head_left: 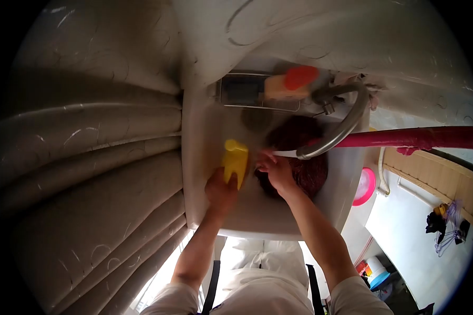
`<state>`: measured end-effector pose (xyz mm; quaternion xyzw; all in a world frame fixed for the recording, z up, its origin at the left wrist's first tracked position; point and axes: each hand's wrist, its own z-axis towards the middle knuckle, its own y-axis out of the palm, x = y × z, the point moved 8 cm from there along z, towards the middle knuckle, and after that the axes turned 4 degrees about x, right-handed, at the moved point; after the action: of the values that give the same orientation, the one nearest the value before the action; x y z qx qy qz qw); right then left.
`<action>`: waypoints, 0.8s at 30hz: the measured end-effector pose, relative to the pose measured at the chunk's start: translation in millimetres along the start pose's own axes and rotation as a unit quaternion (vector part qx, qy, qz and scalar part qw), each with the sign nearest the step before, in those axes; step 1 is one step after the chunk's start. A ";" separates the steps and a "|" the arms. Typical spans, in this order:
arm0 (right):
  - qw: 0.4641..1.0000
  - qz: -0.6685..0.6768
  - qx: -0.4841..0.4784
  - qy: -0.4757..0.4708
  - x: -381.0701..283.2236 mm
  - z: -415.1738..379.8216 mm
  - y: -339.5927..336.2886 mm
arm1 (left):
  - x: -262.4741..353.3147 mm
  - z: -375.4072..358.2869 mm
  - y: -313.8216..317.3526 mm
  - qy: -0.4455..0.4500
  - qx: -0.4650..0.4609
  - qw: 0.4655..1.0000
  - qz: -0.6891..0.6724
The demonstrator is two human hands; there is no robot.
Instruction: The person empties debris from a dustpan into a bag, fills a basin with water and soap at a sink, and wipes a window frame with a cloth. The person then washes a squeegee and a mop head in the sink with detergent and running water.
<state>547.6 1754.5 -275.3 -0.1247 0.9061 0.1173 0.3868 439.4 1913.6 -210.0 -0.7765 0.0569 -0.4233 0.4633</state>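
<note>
My left hand [221, 188] is closed around a yellow bottle-like thing [235, 160] with a rounded end, held over the left part of the white sink [247, 223]. My right hand [277, 172] is at the stream of water [285, 154] from the curved metal faucet [347, 131]. Its fingers are slightly curled and apart, with nothing visible in them. Under and beside that hand lies a bunched dark red cloth [312, 170], dark and wet-looking, partly covered by the hand and the spout.
A wire rack [260, 107] at the sink's back holds a dark item and a red-orange piece [301, 77]. A red-wrapped pipe [415, 138] runs off right. A pink basin [365, 187] sits beyond the sink's right side. Pale curtain folds [115, 194] hang along the left.
</note>
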 end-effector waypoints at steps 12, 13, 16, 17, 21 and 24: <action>0.816 -0.492 0.055 -0.299 -68.0 -11.9 113.6 | -6.9 -36.8 35.3 0.171 0.134 0.975 -0.055; 0.794 -0.514 0.047 -0.322 -68.7 -9.2 119.2 | -3.6 -36.5 34.5 0.187 0.128 0.974 -0.020; 0.700 -0.580 0.043 -0.415 -67.0 -6.5 133.7 | -0.8 -33.9 31.5 0.195 0.103 0.975 0.016; 0.652 -0.600 0.057 -0.460 -66.9 -9.3 140.9 | -1.6 -32.1 31.4 0.191 0.094 0.977 0.016; 0.734 -0.542 0.107 -0.395 -27.3 23.9 131.6 | -6.7 -31.5 41.4 0.158 0.061 0.986 0.013; 0.707 -0.601 0.027 -0.373 -58.5 11.1 128.6 | 1.1 -30.2 35.8 0.143 0.064 0.988 -0.001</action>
<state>553.4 1886.9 -225.1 -0.5784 0.4247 -0.1271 0.6848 429.6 1872.6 -230.4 -0.6767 0.0946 -0.5336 0.4983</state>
